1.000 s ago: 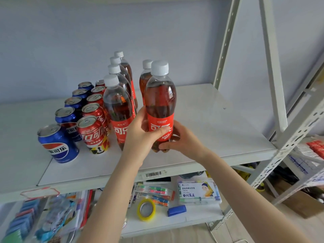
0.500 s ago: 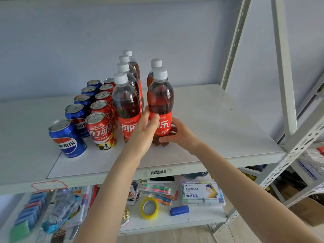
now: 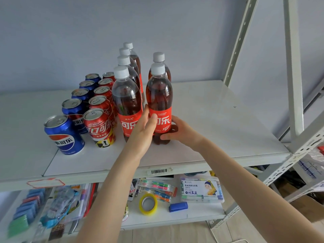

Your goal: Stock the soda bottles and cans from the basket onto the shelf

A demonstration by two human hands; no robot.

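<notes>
A cola bottle [image 3: 159,95] with a red label and white cap stands upright on the white shelf [image 3: 219,128], directly in front of another such bottle [image 3: 158,57]. My left hand [image 3: 142,130] grips its label from the left, thumb on the front. My right hand [image 3: 182,132] holds its lower part from the right, thumb near the base. To its left runs a row of several cola bottles [image 3: 127,95], then a row of red cans [image 3: 98,127] and a row of blue cans [image 3: 64,135]. The basket is out of view.
The shelf surface to the right of the bottles is bare up to the grey metal uprights [image 3: 292,67]. On the lower shelf lie a yellow tape roll [image 3: 148,204], a marker box [image 3: 199,190] and other stationery.
The held bottle moved away from me and down onto the shelf, ending in front of the rear bottle. Both hands stay on it.
</notes>
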